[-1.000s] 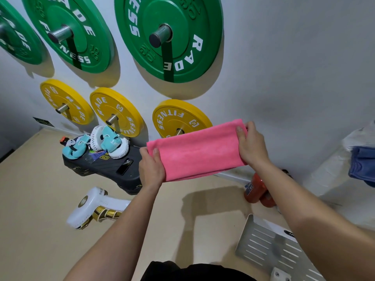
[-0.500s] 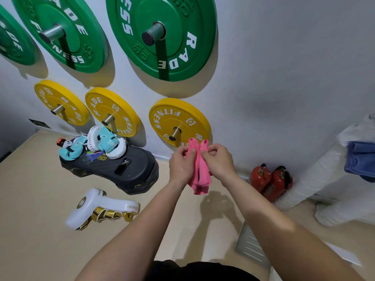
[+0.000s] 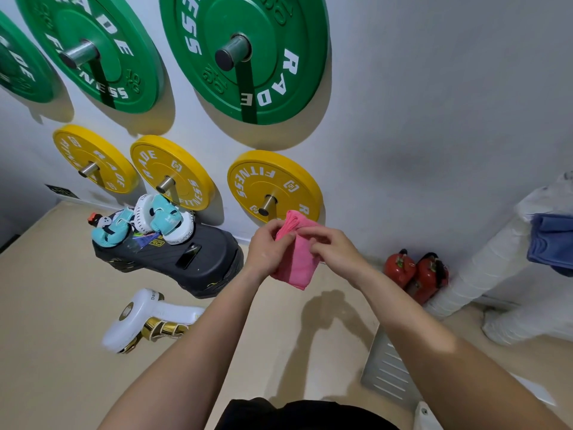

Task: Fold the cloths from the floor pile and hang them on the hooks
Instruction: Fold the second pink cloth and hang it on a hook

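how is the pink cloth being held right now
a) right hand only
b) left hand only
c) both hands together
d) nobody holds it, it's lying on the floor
c: the left hand and the right hand both grip the pink cloth, which hangs folded narrow between them, in the air and off the floor.

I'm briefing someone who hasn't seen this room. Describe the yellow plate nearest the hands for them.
On the white wall, find the row of three yellow weight plates. Take the rightmost yellow plate, directly below the rightmost green weight plate. Alone of the three, it sits behind the folded pink cloth held in the left hand and right hand.
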`<move>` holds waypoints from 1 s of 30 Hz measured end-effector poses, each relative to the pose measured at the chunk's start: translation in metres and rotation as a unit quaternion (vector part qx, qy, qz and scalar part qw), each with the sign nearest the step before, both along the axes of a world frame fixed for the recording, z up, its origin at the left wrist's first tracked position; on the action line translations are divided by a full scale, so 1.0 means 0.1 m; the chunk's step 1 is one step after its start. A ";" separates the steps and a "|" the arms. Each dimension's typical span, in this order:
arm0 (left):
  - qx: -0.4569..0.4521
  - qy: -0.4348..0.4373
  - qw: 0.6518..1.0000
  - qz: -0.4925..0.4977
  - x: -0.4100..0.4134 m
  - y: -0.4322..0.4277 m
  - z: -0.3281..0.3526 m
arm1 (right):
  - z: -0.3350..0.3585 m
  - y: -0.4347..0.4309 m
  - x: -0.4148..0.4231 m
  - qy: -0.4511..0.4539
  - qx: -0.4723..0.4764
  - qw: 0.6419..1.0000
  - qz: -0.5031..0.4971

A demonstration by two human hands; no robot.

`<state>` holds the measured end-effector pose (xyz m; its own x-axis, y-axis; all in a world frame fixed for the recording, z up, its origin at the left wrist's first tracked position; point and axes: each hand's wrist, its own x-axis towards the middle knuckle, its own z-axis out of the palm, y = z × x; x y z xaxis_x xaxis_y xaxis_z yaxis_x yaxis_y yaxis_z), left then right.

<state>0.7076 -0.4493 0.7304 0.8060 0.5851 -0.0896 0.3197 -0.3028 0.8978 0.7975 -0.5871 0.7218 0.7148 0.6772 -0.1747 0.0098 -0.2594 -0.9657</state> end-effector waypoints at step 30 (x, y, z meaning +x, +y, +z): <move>0.015 0.063 0.998 0.011 0.65 -0.26 0.00 | 0.12 -0.30 0.44 -0.165 -0.125 0.950 -0.233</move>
